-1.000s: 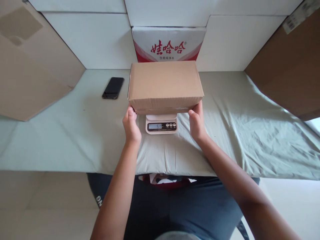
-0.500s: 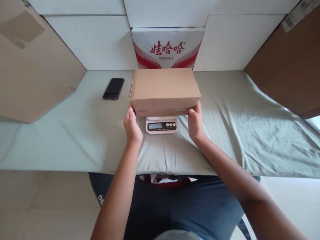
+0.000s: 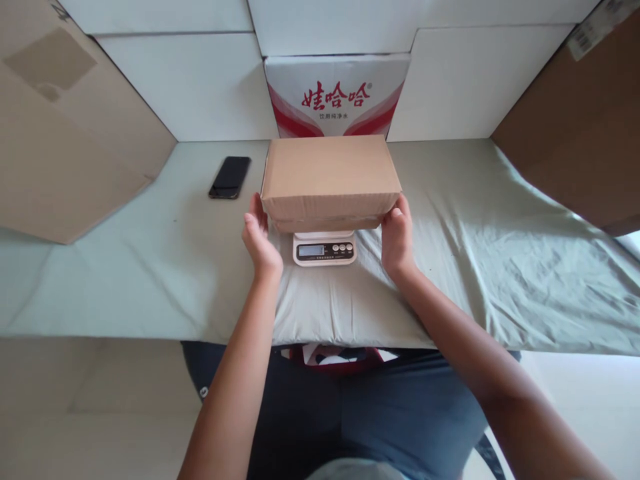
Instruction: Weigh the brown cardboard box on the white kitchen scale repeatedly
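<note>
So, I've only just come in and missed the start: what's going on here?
A person has a closed cardboard box between two bare hands, over a small white scale. The left hand and right hand are open at its near corners; whether the fingertips touch it is hard to tell. The scale's display faces the person, its reading unclear. A phone lies on the cloth to the left.

"Where are your hands?"
"My left hand (image 3: 263,245) and right hand (image 3: 398,243) are loosely cupped, one at each side of the cardboard box (image 3: 330,167); I can't tell whether they touch it."
"Under it?"
"A white scale (image 3: 325,260), its display (image 3: 311,251) too faint to read."
"Nearby?"
"A phone (image 3: 230,177) on the green cloth (image 3: 200,280), left of the box."
</note>
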`<state>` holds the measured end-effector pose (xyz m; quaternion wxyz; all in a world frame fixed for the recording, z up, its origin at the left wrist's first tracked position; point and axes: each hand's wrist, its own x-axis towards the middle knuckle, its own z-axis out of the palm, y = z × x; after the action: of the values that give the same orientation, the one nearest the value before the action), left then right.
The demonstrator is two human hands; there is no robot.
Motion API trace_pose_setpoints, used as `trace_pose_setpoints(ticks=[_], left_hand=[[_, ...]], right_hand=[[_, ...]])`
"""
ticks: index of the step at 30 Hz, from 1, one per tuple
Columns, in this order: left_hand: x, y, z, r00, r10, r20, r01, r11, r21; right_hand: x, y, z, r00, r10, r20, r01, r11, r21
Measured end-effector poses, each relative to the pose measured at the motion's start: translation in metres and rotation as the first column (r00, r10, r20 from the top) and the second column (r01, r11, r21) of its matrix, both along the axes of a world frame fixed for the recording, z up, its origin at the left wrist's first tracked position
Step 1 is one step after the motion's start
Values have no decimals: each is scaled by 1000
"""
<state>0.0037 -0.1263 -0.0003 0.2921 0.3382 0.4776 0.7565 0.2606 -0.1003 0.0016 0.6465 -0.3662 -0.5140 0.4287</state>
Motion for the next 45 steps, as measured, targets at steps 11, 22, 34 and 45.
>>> trace_pose_setpoints(ticks=[11,22,34,45], left_hand=[[2,7,-1,1000,-11,16,11,1000,14],[3,5,1,1000,8,1,-8,1000,28],[6,0,4,1000,15,8,-15,1000,28],[8,1,5,1000,23,19,-23,1000,6]], right_hand=[[-2,0,-1,1000,-2,-13,2,1000,11],[2,9,-9,999,-16,50,14,999,32],[1,9,-6,997,-14,75,14,1000,6],[1,6,-5,995,-7,95,8,1000,-11]])
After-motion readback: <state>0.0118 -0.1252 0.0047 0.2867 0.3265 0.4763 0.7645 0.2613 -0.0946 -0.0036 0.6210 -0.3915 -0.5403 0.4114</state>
